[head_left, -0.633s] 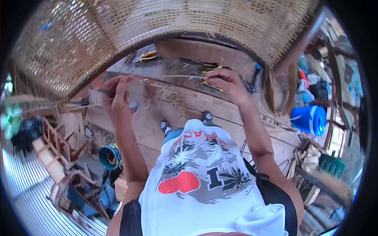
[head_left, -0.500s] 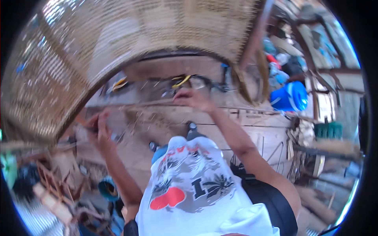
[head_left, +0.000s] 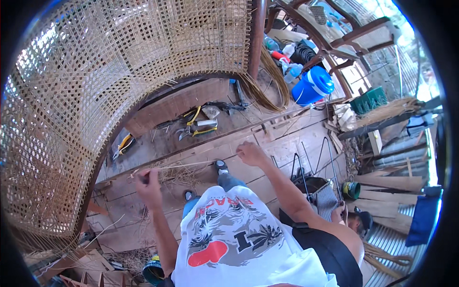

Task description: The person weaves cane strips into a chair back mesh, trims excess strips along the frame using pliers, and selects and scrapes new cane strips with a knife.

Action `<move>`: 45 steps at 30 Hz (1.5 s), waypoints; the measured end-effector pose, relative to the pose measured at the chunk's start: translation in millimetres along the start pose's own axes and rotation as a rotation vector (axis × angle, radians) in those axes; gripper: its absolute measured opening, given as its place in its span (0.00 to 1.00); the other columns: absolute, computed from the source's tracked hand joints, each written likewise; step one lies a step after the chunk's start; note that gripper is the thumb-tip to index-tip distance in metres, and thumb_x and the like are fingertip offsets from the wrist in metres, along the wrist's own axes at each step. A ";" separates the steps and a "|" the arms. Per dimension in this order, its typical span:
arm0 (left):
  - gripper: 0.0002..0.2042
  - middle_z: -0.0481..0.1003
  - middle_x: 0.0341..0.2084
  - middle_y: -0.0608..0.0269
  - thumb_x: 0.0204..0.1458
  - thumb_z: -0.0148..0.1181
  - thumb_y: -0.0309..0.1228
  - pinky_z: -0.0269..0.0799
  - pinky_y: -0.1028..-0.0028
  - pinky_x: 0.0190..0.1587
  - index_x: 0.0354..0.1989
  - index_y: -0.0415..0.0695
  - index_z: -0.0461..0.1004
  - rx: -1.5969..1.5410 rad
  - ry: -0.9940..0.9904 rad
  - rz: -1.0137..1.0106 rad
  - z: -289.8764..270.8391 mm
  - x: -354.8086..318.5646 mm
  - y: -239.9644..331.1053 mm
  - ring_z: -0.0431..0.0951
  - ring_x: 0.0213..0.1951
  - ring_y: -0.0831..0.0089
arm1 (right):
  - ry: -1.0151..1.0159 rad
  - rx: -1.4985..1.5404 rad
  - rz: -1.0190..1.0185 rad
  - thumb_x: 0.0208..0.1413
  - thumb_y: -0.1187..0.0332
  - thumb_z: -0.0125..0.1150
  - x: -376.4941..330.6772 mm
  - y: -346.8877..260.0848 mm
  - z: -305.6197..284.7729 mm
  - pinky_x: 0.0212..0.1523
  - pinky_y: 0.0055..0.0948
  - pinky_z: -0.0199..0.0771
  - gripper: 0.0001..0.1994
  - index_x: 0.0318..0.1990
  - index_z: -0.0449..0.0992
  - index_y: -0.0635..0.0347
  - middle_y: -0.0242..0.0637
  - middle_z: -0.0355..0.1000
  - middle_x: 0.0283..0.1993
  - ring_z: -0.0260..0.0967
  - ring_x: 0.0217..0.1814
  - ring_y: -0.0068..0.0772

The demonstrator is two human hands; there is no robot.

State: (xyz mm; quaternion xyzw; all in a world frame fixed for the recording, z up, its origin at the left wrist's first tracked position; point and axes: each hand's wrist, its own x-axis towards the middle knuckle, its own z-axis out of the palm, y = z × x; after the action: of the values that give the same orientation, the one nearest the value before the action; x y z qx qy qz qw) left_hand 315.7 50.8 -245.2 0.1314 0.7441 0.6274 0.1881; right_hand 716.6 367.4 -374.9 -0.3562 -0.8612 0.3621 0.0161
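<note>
Head view: hands (head_left: 149, 184) stretch cane strand (head_left: 191, 165).

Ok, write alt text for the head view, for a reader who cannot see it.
Seen from above, a person's left hand and right hand hold a thin cane strip stretched between them over a wooden workbench. A large woven cane panel arches overhead, pliers lie on the bench, and a blue bucket stands behind.

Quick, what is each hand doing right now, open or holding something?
Left hand: closed, pinching one end of a thin cane strip.
Right hand: fingers curled shut on the strip's other end.
</note>
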 end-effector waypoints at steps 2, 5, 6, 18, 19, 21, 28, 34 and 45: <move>0.05 0.88 0.37 0.71 0.78 0.81 0.30 0.70 0.74 0.33 0.49 0.47 0.89 0.138 -0.208 0.188 24.1 -21.0 -0.1 0.75 0.30 0.86 | 0.343 -0.638 -0.112 0.82 0.52 0.76 -33.2 -39.7 -11.5 0.66 0.53 0.92 0.28 0.78 0.87 0.60 0.50 0.95 0.59 0.95 0.64 0.57; 0.07 0.88 0.37 0.70 0.77 0.82 0.31 0.73 0.72 0.33 0.50 0.46 0.88 -0.027 -0.505 0.044 60.4 -42.0 -12.7 0.78 0.30 0.84 | 0.437 -0.249 -0.405 0.84 0.53 0.75 -32.9 -117.7 11.8 0.61 0.47 0.93 0.32 0.86 0.79 0.58 0.47 0.95 0.61 0.95 0.58 0.50; 0.07 0.88 0.35 0.70 0.77 0.82 0.31 0.72 0.73 0.32 0.50 0.45 0.88 -0.095 -0.588 -0.101 68.2 -60.6 1.4 0.79 0.29 0.84 | 0.437 -0.260 -0.404 0.84 0.53 0.75 -41.9 -148.1 2.6 0.61 0.47 0.93 0.32 0.86 0.79 0.58 0.47 0.95 0.61 0.95 0.58 0.50; 0.07 0.91 0.36 0.64 0.75 0.83 0.29 0.65 0.75 0.23 0.48 0.44 0.88 -0.565 -0.406 -0.308 220.8 46.0 -29.0 0.74 0.22 0.82 | 0.248 -0.066 0.035 0.77 0.59 0.76 15.2 -75.8 -230.7 0.54 0.53 0.92 0.10 0.53 0.98 0.50 0.43 0.95 0.51 0.95 0.53 0.52; 0.07 0.91 0.36 0.64 0.75 0.83 0.29 0.65 0.75 0.23 0.48 0.44 0.88 -0.558 -0.328 -0.255 245.9 65.4 -29.8 0.74 0.22 0.82 | 0.349 -0.197 -0.063 0.77 0.60 0.77 38.1 -66.6 -270.7 0.53 0.52 0.92 0.10 0.51 0.97 0.52 0.44 0.94 0.49 0.95 0.52 0.51; 0.09 0.90 0.35 0.64 0.72 0.86 0.28 0.65 0.75 0.24 0.47 0.43 0.87 -0.616 -0.233 -0.261 296.9 101.7 -17.6 0.74 0.22 0.82 | 0.545 -0.456 -0.264 0.78 0.62 0.77 84.1 -55.3 -343.7 0.53 0.49 0.91 0.10 0.48 0.96 0.57 0.45 0.92 0.46 0.94 0.50 0.50; 0.12 0.86 0.32 0.69 0.67 0.91 0.29 0.70 0.74 0.26 0.46 0.44 0.88 -0.585 -0.084 -0.119 429.0 215.6 -23.0 0.78 0.24 0.80 | 0.569 -0.469 -0.472 0.72 0.52 0.86 250.8 -92.1 -491.1 0.52 0.52 0.90 0.17 0.51 0.98 0.56 0.45 0.93 0.47 0.94 0.48 0.52; 0.13 0.92 0.34 0.62 0.62 0.95 0.31 0.77 0.71 0.27 0.43 0.43 0.91 -0.419 -0.016 -0.227 486.0 251.1 -23.4 0.84 0.24 0.74 | 0.554 -0.490 -0.409 0.70 0.52 0.85 308.3 -69.1 -512.4 0.59 0.57 0.93 0.15 0.49 0.97 0.53 0.41 0.93 0.52 0.94 0.57 0.57; 0.14 0.94 0.34 0.60 0.65 0.93 0.36 0.85 0.68 0.29 0.46 0.43 0.92 -0.127 -0.009 -0.270 515.1 271.3 -14.8 0.88 0.24 0.70 | 0.484 -0.485 -0.402 0.70 0.52 0.85 322.2 -74.0 -521.6 0.57 0.56 0.91 0.16 0.48 0.95 0.54 0.44 0.93 0.49 0.94 0.54 0.57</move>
State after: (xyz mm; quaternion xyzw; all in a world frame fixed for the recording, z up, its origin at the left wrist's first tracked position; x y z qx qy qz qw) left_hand 302.8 620.8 -364.2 0.0207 0.7131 0.6414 0.2823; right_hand 580.8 852.5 -17.5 -0.2492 -0.9456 0.0435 0.2046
